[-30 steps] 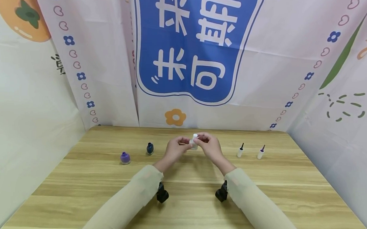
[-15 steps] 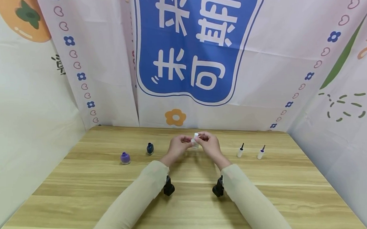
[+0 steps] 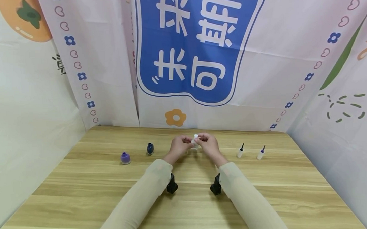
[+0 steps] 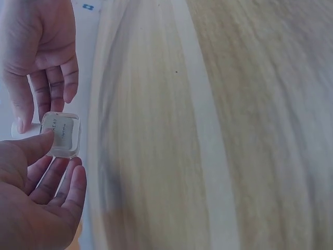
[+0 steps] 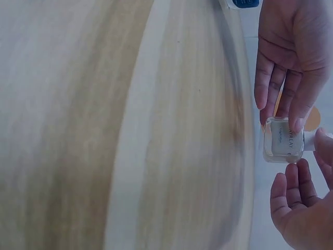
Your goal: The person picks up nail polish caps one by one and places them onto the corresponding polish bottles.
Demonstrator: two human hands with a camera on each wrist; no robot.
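Note:
At the back middle of the table, both hands hold one small nail polish bottle with clear glass walls and pale contents (image 4: 72, 130). My left hand (image 3: 179, 146) pinches the glass body, thumb flat across the printed label. From the other side, my right hand (image 3: 210, 145) grips the white cap (image 3: 196, 136) between thumb and fingers. The cap sits on the bottle's neck. In the right wrist view the label of the bottle (image 5: 281, 140) faces the camera, partly covered by the left thumb.
Left of the hands stand a purple nail polish bottle (image 3: 125, 158) and a dark blue one (image 3: 150, 148), both uncapped. To the right, two white caps (image 3: 240, 153) (image 3: 260, 155) stand with their brushes pointing up. A printed cloth (image 3: 263, 90) hangs behind the wooden table (image 3: 186, 209).
Both forearms have shifted inward, bringing the wrist cameras closer together. The bottle has moved very slightly to the right and stays between the two hands, left on body, right on cap.

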